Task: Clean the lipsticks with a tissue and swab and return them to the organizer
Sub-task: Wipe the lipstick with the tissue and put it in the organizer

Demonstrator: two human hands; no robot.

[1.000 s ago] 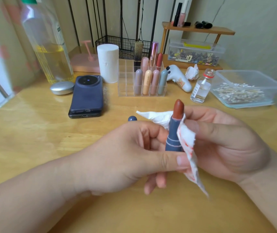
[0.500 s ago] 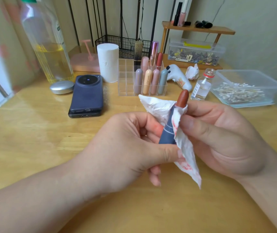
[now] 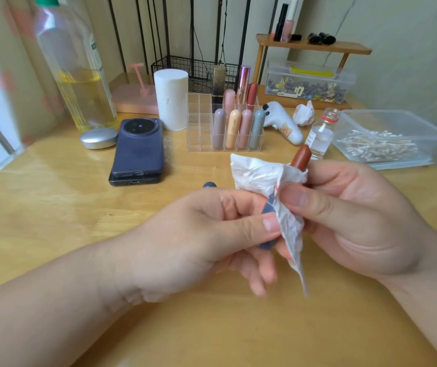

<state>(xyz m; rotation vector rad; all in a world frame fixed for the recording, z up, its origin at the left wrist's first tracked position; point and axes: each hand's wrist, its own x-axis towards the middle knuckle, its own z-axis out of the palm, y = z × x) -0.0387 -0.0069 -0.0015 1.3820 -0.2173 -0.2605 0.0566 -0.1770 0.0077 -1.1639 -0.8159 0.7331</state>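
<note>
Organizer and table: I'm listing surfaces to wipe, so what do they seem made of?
Organizer: clear, glossy hard plastic, likely acrylic; the lipsticks show through its walls. Table: yellowish wood, or wood-look laminate, with visible grain and a shiny coat that mirrors the light.

Bare hands and forearms of a person at the wooden table.
The left hand (image 3: 198,234) and right hand (image 3: 357,221) are bare, and so are the left forearm (image 3: 53,300) and right forearm (image 3: 424,313) out to the picture's edge. The left thumbnail (image 3: 270,224) and right thumbnail (image 3: 295,197) are short, rounded and faintly glossy. Fine creases ring the left wrist (image 3: 129,292).
</note>
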